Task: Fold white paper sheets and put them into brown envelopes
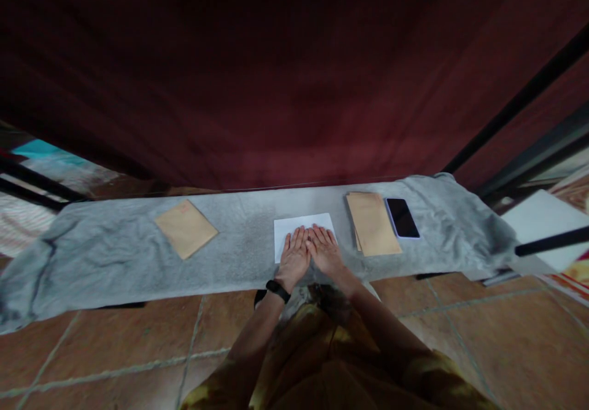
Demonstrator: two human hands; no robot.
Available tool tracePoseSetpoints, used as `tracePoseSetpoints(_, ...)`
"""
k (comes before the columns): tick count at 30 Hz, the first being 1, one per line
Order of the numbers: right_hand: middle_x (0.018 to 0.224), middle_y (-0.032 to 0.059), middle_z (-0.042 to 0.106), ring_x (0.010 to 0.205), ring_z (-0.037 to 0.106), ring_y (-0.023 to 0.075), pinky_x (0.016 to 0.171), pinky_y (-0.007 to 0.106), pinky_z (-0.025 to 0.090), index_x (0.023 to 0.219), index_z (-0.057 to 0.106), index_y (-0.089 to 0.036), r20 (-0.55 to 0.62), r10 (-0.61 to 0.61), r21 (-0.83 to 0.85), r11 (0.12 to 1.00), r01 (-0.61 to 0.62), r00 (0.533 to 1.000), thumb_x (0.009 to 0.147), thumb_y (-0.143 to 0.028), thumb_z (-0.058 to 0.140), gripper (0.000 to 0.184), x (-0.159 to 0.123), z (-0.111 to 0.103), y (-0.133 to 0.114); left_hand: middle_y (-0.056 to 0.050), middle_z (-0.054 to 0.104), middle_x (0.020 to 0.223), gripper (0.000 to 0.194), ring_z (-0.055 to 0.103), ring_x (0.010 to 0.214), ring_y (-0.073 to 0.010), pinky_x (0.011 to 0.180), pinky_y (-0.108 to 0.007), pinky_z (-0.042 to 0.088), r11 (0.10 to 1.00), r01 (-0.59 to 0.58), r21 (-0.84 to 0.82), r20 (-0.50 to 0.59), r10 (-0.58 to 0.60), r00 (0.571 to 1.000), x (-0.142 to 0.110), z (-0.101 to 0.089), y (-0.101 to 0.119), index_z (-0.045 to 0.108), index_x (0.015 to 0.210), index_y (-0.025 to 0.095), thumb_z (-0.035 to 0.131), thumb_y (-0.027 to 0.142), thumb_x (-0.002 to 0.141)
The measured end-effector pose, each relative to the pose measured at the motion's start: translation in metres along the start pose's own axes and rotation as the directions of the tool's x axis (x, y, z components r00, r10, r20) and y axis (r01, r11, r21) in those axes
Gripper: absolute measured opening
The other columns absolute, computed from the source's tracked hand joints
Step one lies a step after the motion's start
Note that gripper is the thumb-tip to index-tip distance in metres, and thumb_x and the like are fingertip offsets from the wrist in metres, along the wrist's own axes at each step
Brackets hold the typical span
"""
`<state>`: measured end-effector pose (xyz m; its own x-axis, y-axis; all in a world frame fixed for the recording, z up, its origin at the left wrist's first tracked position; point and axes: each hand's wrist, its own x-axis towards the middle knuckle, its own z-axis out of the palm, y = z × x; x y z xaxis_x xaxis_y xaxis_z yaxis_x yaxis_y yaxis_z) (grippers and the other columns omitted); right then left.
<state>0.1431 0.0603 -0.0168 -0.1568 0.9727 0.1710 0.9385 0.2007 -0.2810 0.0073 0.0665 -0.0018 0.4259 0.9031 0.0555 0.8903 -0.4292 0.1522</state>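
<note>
A white sheet of paper [284, 229] lies on the grey cloth in front of me, its near part covered by my hands. My left hand [295, 255] rests flat on it with the fingers stretched out. Beside it, my right hand [324, 249] also lies flat, palm down, thumb touching the left hand. To the right is a small stack of brown envelopes [375, 223]. Off to the left, another brown envelope [186, 228] lies turned at an angle. Whether the paper is folded, I cannot tell.
A phone [403, 218] lies right of the envelope stack. The grey cloth [248, 238] covers a long narrow surface, rumpled at both ends. Behind it hangs a dark red curtain [294, 109]. Black bars [519, 100] stand at the sides, and white sheets [547, 226] lie at far right.
</note>
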Motion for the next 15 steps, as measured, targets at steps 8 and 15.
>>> tracePoseSetpoints(8,0.162,0.0142,0.039,0.149,0.038,0.0276,0.123,0.049,0.025,0.154,0.044,-0.013,-0.083,0.095,-0.051,0.994,-0.1,0.992,0.108,-0.034,0.033,0.052,-0.003,0.006,0.013,-0.01,0.032,0.166,0.059,0.023,0.156,-0.0215,0.129,-0.048,0.013,1.0,0.018,-0.01,-0.025,-0.018,1.0,-0.004,0.0,-0.002,0.032,0.159,0.013,0.03,0.035,0.104)
tracePoseSetpoints(15,0.159,0.018,0.043,0.145,0.042,0.0302,0.12,0.049,0.029,0.154,0.041,-0.007,-0.183,0.123,-0.061,0.989,-0.136,0.975,0.108,-0.038,0.032,0.056,-0.009,0.008,0.026,-0.011,0.03,0.166,0.059,0.024,0.156,-0.0223,0.128,-0.047,0.016,0.994,0.107,-0.015,-0.054,-0.108,0.993,-0.005,0.003,-0.009,0.032,0.159,0.012,0.029,0.037,0.105)
